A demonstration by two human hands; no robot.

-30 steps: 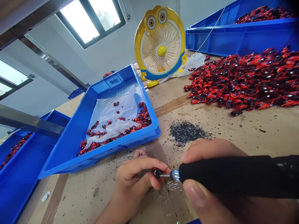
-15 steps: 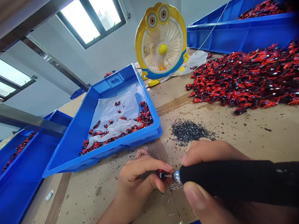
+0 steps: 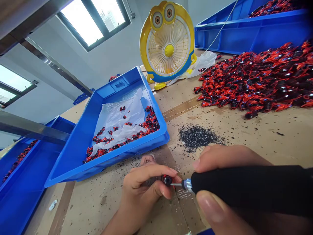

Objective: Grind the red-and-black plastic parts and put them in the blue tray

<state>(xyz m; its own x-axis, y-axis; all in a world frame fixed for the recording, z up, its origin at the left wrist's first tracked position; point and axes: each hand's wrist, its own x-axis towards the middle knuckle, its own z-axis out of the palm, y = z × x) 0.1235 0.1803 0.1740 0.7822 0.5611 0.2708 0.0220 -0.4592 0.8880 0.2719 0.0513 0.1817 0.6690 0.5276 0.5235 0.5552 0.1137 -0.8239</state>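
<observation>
Low over the table, my left hand (image 3: 144,189) pinches a small red and black plastic part (image 3: 167,180) between thumb and fingers, its round dark end turned toward the right. My right hand (image 3: 220,209) is wrapped round a thick black rotary tool (image 3: 244,189) with a silver collar. From the collar a thin metal bit points left, and its tip is at the edge of the part's round end; whether it touches I cannot tell. The fingers hide most of the part.
A blue tray (image 3: 107,166) with similar parts on white sheeting stands at the left. Black shavings (image 3: 199,137) lie beyond my right hand. Behind them are a heap of red and black parts (image 3: 259,81), a yellow fan (image 3: 168,45) and another blue bin (image 3: 244,37).
My right hand and the tool have shifted slightly right. The part has turned in my left fingers, so its round end shows more.
</observation>
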